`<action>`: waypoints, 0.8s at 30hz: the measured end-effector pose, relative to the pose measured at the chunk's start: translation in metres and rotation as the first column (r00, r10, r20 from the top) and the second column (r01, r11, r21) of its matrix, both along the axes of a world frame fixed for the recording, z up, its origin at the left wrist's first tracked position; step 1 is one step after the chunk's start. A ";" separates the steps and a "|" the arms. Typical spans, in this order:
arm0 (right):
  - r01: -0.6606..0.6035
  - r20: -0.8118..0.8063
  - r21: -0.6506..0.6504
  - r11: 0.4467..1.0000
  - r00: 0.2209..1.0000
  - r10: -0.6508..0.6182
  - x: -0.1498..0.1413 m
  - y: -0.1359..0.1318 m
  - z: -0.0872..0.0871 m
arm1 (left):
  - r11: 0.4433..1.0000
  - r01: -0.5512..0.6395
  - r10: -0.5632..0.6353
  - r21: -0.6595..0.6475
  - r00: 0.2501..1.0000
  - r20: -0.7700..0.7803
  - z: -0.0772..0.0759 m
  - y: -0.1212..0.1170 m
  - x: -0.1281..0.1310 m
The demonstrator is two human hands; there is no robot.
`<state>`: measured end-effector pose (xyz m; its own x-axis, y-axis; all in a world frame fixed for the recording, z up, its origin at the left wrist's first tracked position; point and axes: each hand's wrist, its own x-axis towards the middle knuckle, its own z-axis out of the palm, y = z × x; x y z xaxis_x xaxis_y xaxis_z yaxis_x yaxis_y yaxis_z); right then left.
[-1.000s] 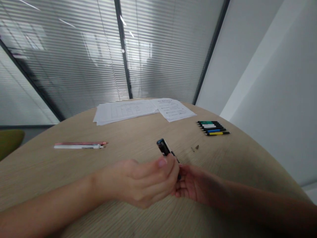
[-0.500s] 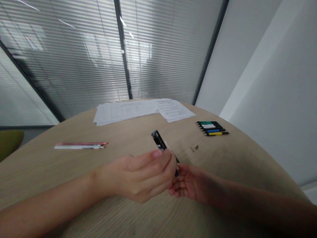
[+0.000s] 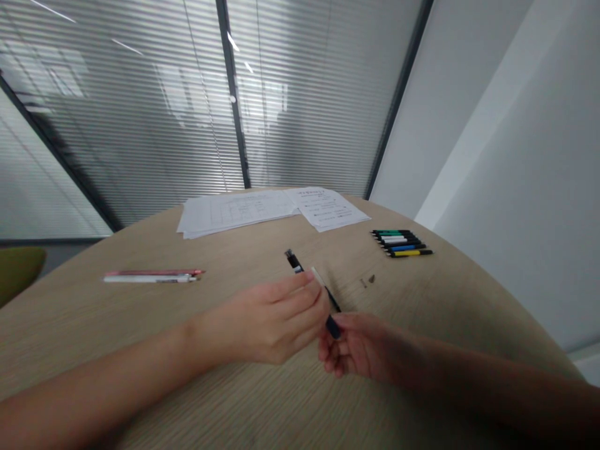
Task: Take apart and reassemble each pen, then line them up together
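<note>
My left hand (image 3: 276, 319) is closed in a pinch on the black upper barrel of a pen (image 3: 294, 260), whose end points up and away from me. A thin refill (image 3: 325, 289), pale then dark, runs from that barrel down to a dark blue pen piece (image 3: 333, 327). My right hand (image 3: 359, 350) grips that piece, fingers curled, just right of the left hand. Both hands hover low over the round wooden table (image 3: 262, 400).
Two tiny loose parts (image 3: 368, 280) lie on the table beyond the hands. A row of several coloured pens (image 3: 403, 242) sits at the far right, printed papers (image 3: 267, 209) at the back, a red and a white pen (image 3: 150, 275) at the left. A green seat (image 3: 19, 265) stands at the left edge.
My left hand has drawn the black barrel up and to the left, away from my right hand, and the thin refill now shows between the two pen parts.
</note>
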<state>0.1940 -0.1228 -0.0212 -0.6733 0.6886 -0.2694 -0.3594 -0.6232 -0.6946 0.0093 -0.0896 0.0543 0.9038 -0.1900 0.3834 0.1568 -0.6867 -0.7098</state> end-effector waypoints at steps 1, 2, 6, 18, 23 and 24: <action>0.007 -0.015 0.028 1.000 1.000 -0.006 0.000 0.000 0.000 | 1.000 0.009 -0.009 -0.003 1.000 -0.009 0.000 0.000 0.000; 0.017 -0.027 0.062 0.998 1.000 -0.015 0.000 -0.001 0.000 | 1.000 0.011 -0.012 -0.015 1.000 -0.011 -0.001 0.001 0.000; 0.075 -0.025 0.215 0.974 0.997 -0.071 0.001 -0.003 -0.001 | 0.985 0.006 0.023 -0.170 0.985 0.169 -0.006 0.002 -0.001; 0.129 0.222 0.442 0.888 0.943 -0.248 0.001 0.003 0.003 | -0.173 0.253 0.400 -0.952 0.901 0.166 -0.020 0.002 0.016; 0.095 0.324 0.535 0.840 0.895 -0.308 0.003 0.005 0.003 | 0.019 0.261 0.473 -0.965 0.848 0.239 -0.011 -0.001 0.012; 0.103 0.340 0.562 0.821 0.876 -0.342 0.004 0.005 0.005 | 0.088 0.253 0.483 -0.963 0.835 0.264 -0.007 0.000 0.010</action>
<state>0.1983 -0.1181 -0.0165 -0.3920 0.9189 -0.0450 -0.0514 -0.0707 -0.9962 0.0194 -0.0891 0.0468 0.5196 0.7535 0.4028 0.3038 -0.6036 0.7372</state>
